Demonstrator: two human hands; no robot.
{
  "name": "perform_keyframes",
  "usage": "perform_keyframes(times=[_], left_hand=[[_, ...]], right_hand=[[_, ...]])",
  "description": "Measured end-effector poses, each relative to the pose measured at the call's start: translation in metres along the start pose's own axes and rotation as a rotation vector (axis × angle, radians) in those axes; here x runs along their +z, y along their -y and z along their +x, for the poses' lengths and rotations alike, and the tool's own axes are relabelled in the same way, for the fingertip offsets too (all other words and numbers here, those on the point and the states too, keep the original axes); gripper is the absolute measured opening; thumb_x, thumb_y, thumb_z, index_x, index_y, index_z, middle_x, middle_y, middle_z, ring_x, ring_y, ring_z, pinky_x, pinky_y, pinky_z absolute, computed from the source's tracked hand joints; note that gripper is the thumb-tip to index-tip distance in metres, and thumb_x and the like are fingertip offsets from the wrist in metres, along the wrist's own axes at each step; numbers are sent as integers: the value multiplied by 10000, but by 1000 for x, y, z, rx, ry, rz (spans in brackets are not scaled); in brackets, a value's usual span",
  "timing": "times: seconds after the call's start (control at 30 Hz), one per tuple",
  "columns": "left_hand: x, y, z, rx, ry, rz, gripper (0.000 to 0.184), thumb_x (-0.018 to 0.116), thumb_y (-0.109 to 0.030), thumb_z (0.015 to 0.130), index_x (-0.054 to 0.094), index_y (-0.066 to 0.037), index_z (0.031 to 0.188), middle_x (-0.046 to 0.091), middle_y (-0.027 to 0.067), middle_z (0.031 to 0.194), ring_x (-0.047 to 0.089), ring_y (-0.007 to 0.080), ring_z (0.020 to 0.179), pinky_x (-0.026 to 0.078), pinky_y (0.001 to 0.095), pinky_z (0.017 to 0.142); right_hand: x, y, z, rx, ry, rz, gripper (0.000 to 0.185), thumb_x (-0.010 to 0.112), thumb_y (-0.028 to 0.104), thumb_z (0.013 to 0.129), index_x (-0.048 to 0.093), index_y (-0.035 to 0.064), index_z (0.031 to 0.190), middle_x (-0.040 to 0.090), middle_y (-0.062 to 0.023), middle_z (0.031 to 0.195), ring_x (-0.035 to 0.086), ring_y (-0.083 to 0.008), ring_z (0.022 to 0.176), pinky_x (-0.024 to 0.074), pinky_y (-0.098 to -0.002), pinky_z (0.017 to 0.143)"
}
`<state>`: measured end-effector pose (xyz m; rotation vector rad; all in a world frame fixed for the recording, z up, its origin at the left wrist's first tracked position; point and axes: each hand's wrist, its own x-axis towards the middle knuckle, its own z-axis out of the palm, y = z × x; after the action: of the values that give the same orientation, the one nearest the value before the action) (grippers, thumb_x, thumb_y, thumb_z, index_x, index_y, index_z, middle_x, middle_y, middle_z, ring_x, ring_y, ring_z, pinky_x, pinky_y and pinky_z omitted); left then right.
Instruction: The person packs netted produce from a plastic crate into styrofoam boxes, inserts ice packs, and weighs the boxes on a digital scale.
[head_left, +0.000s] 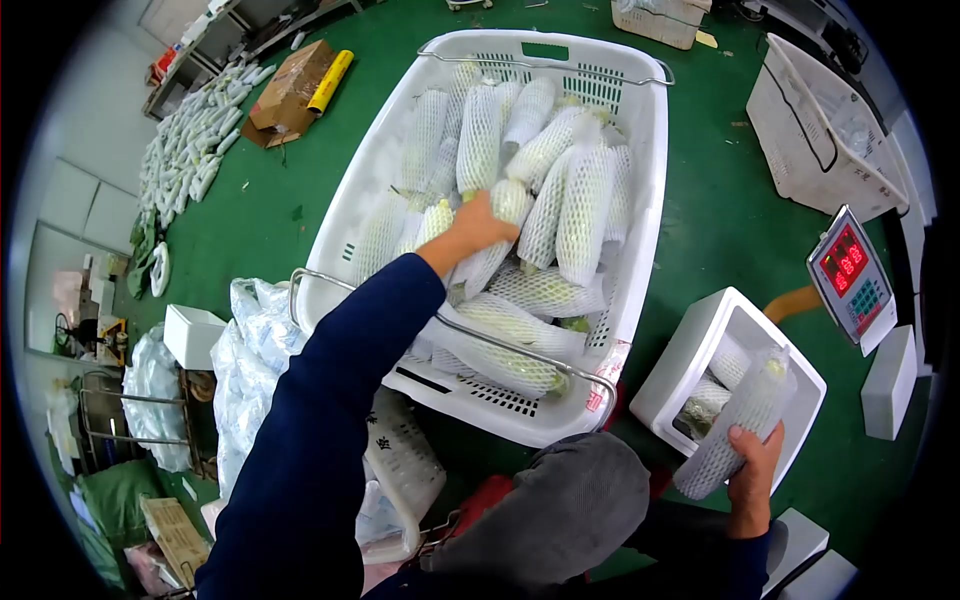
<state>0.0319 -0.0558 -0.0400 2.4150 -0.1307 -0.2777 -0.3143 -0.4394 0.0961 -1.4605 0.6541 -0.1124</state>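
Observation:
A large white plastic basket in front of me holds many long, pale green vegetables in white foam net sleeves. My left hand reaches into its middle, fingers curled around one netted vegetable; part of the grip is hidden by the back of the hand. At the lower right, my right hand is closed around another netted vegetable, tilted above a white foam box. Inside that box lie more netted pieces, partly covered by the held one.
A scale display with red digits stands beyond the foam box. Another white crate is at the upper right. Clear plastic bags lie left of the basket. Farther off are a cardboard box and a heap of netted vegetables.

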Motion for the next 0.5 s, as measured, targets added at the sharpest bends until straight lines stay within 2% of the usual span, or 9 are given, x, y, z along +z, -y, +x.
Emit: perform_keyframes(times=[0.03, 0.07, 0.2, 0.23, 0.27, 0.3, 0.37, 0.47, 0.5], left_hand=[[-12, -10, -5, 48, -24, -196, 775, 846, -271, 623, 527, 17, 1268, 660, 184, 1129, 667, 302, 1006, 539, 415, 863], [-23, -20, -8, -6, -7, -417, 667, 827, -187, 632, 557, 6, 1211, 654, 166, 1099, 642, 269, 1029, 536, 410, 875], [-86, -32, 8, 119, -128, -581, 613, 803, -128, 666, 558, -6, 1214, 663, 119, 1063, 661, 232, 945, 552, 382, 830], [-111, -42, 14, 120, -159, -601, 595, 796, -122, 676, 561, -10, 1211, 668, 109, 1053, 668, 224, 913, 558, 371, 814], [-132, -53, 21, 239, -203, -629, 562, 778, -119, 706, 564, -20, 1216, 675, 98, 1037, 676, 204, 866, 567, 351, 783], [-156, -87, 6, 281, -208, -559, 529, 767, -127, 743, 565, -30, 1223, 674, 103, 1057, 678, 191, 887, 570, 346, 780], [-187, -98, 20, 174, -80, -682, 542, 756, -231, 799, 554, -41, 1264, 680, 142, 1039, 699, 228, 869, 586, 347, 772], [-196, -139, -21, -71, 254, -1348, 611, 771, -391, 805, 576, -37, 1263, 696, 151, 983, 712, 256, 851, 594, 342, 761], [-193, -143, -30, -90, 275, -1339, 629, 769, -427, 799, 586, -39, 1260, 701, 148, 970, 714, 260, 841, 595, 346, 752]], right_hand=[[-7, 0, 0, 4, -32, 16, 693, 743, 296, 675, 492, -40, 1226, 630, -157, 962, 649, -265, 854, 542, -390, 765], [-13, 0, -1, 10, -65, 35, 687, 739, 300, 683, 491, -38, 1228, 630, -158, 962, 644, -263, 853, 540, -390, 762], [-27, -1, -2, -2, -88, 35, 680, 722, 336, 697, 494, -21, 1229, 626, -154, 949, 625, -254, 852, 521, -385, 750], [-28, 0, -3, -10, -86, 33, 683, 722, 341, 695, 495, -19, 1229, 625, -153, 946, 624, -253, 852, 518, -384, 749], [-26, 4, -5, 0, -76, 19, 688, 719, 345, 691, 494, -17, 1231, 621, -148, 936, 621, -253, 866, 516, -384, 754], [-24, 5, -6, 6, -66, 20, 688, 719, 343, 690, 494, -16, 1231, 620, -146, 937, 620, -253, 869, 516, -384, 757], [-21, 7, -6, 6, -48, 25, 687, 720, 339, 688, 493, -14, 1232, 616, -142, 938, 618, -252, 874, 516, -382, 765], [-19, 5, -2, -34, -17, 38, 692, 723, 320, 680, 491, -10, 1242, 605, -130, 985, 611, -248, 899, 516, -378, 785], [-19, 7, -2, -40, -6, 39, 694, 723, 315, 679, 489, -10, 1247, 602, -129, 999, 608, -247, 906, 516, -376, 790]])
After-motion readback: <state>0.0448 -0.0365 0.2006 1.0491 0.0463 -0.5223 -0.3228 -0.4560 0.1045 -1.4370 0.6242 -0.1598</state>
